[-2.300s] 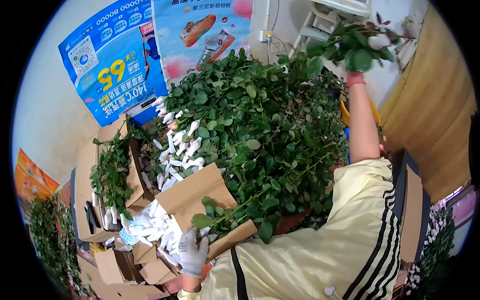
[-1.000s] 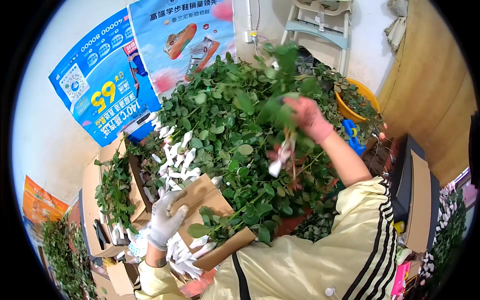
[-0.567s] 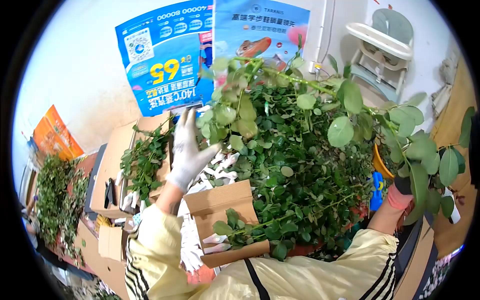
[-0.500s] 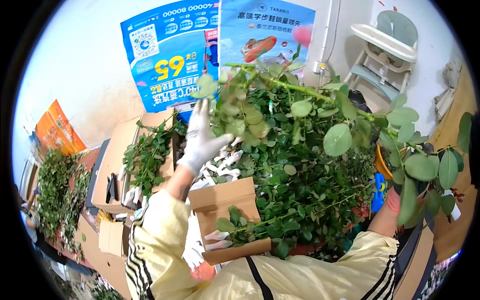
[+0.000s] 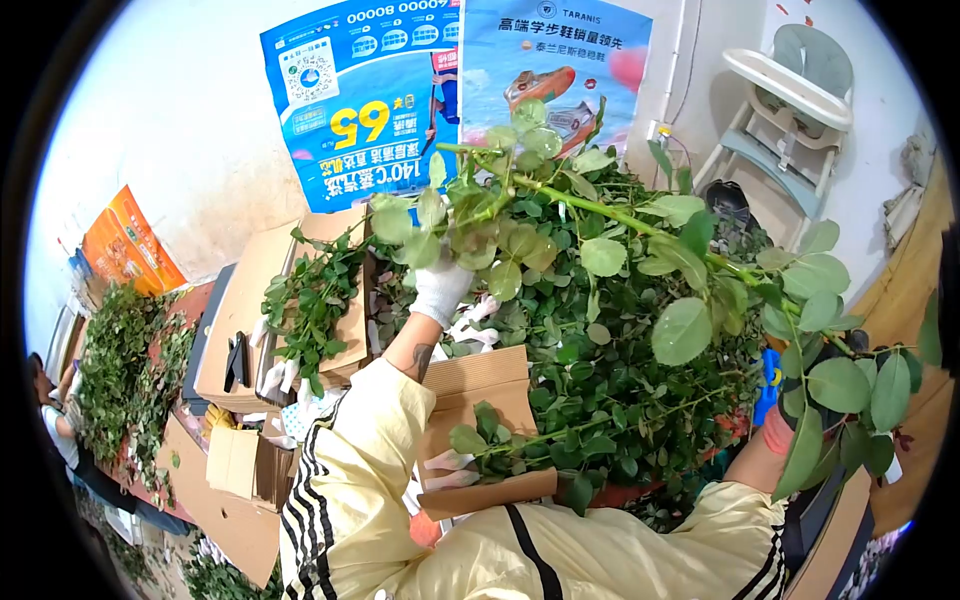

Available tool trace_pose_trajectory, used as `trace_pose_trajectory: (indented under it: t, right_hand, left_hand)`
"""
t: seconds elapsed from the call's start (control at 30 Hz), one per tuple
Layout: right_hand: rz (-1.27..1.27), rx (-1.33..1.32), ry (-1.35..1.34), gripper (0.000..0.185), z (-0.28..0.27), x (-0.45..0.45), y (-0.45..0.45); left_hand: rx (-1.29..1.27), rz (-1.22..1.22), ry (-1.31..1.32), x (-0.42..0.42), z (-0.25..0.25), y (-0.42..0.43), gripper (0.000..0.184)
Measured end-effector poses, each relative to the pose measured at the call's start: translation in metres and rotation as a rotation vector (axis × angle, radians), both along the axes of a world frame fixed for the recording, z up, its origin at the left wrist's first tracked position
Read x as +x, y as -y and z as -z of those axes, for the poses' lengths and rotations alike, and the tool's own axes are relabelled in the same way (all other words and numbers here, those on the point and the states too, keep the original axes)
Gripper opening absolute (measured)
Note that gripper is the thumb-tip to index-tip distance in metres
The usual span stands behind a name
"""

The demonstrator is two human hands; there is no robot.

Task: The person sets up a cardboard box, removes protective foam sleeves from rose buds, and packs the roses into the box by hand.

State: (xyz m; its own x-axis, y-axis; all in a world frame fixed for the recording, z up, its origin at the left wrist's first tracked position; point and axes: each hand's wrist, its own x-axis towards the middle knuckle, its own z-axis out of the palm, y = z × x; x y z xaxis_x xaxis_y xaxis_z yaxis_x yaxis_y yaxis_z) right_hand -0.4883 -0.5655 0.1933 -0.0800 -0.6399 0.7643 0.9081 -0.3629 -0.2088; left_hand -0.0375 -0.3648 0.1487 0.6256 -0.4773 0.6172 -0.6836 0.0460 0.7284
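A long leafy rose stem (image 5: 640,225) stretches across the upper middle, close to the camera. Its right end runs to my right hand (image 5: 818,385), which grips it behind large leaves; a pink cuff shows at that wrist. My left hand (image 5: 441,290), in a white glove, is up against the leaves at the stem's left part. Leaves cover its fingers, so their grip is hidden. Beneath the stem lies a big heap of cut leafy stems (image 5: 640,370). An open cardboard box (image 5: 480,385) near my body holds a leafy stem with white-wrapped tips.
Left of my arm, a leafy bunch (image 5: 315,300) lies on stacked cardboard (image 5: 245,310), beside a black tool (image 5: 236,362). A blue object (image 5: 768,385) is near my right wrist. Posters (image 5: 370,110) and a high chair (image 5: 790,95) stand behind. Another person (image 5: 58,415) is at far left.
My left hand, earlier open with fingers spread left of the stem, has moved right and down to its leaves. The view has shifted slightly. The stem stays raised by my right hand.
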Motion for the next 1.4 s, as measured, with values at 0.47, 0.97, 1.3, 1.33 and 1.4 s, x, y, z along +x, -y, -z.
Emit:
trace_pose_trajectory:
  t: [0.47,0.97,1.3,1.33,1.4]
  right_hand:
    - [-0.089,-0.110,0.125,0.039,-0.010,-0.026,-0.031]
    - [-0.145,-0.282,-1.168,0.058,-0.009,0.138,-0.064]
    - [0.521,-0.952,-0.999,0.045,-0.015,0.183,-0.095]
    - [0.523,-0.951,-1.000,0.045,-0.015,0.181,-0.094]
    - [0.469,-0.993,-1.128,0.044,-0.012,0.177,-0.089]
  left_hand:
    - [0.034,0.218,0.019,0.012,-0.019,0.036,0.063]
    - [0.188,0.653,0.759,-0.158,-0.080,-0.032,0.049]
    - [-0.097,0.663,-0.190,-0.146,-0.049,-0.060,0.047]
    - [-0.052,0.553,0.229,-0.138,-0.051,-0.058,0.047]
    - [-0.087,0.575,0.252,-0.136,-0.048,-0.051,0.048]
